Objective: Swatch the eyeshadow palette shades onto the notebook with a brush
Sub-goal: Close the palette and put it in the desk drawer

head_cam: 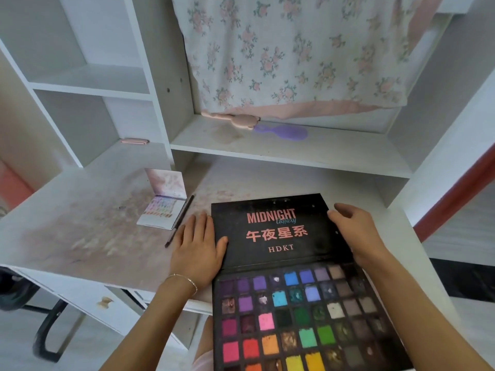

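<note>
A large black eyeshadow palette point(302, 311) lies open on the desk, its lid point(276, 231) flat and lettered "MIDNIGHT Galaxy", its many coloured pans toward me. My left hand point(197, 250) lies flat at the lid's left edge, thumb on the lid. My right hand point(356, 231) holds the lid's right edge with curled fingers. A small open notebook point(160, 212) with rows of pastel swatches stands to the left. A dark brush point(180, 220) lies beside it on the desk, apart from both hands.
The white desk point(88, 223) is stained with pink powder. A shelf above holds a pink comb point(233, 120) and a purple brush point(284, 131). A floral cloth point(294, 54) hangs behind. Shelving compartments rise at the left; a chair base point(48, 317) shows below.
</note>
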Demonstrator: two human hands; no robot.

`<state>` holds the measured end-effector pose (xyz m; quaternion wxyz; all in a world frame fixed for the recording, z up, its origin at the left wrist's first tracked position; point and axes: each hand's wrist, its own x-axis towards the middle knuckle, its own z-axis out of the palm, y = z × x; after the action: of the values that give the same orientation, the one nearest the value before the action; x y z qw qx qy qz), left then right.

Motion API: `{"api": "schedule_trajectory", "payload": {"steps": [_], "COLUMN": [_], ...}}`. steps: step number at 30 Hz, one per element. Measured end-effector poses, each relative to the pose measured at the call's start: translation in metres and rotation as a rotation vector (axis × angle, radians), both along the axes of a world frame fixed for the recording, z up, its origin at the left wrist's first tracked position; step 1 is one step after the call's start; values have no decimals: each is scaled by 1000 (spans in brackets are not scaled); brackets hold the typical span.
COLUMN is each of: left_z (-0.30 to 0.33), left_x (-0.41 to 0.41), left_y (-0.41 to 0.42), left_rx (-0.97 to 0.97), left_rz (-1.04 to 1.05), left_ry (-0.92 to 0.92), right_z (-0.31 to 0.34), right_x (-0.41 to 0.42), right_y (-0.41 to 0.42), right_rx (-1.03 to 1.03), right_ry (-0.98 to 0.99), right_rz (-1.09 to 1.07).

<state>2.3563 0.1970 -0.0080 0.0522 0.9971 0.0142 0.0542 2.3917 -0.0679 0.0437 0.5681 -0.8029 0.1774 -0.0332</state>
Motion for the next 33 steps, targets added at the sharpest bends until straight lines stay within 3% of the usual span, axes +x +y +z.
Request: {"api": "schedule_trajectory", "payload": {"steps": [3,6,11,14,23,27,30,33], "left_z": [2,9,23,26,51,64,72,79], "left_x": [0,-2,-9,-11,22,28,17,-1], "left_y": [3,5,8,11,8,7,8,8], "left_rx": [5,-130,-851,-1073,-970,-898,-1045,-1223], "left_rz": [-9,-45,-155,-63,-10,33,50,34], "left_ry": [37,14,-56,-88,-350,-463,-522,-465], "right_z": [3,4,0,0,3,8,15,28], "right_x": [3,-1,-15,-17,-2,1,-5,-16], "right_y": [-5,-7,-4,-3,1,1,-1,-1], "right_rx": [181,222,256,277,109,165,290,409], "right_ry": [50,71,-44,-187,-466,-480,-493,-534], "right_rz": [-26,-31,21,42,61,28,13,111]}}
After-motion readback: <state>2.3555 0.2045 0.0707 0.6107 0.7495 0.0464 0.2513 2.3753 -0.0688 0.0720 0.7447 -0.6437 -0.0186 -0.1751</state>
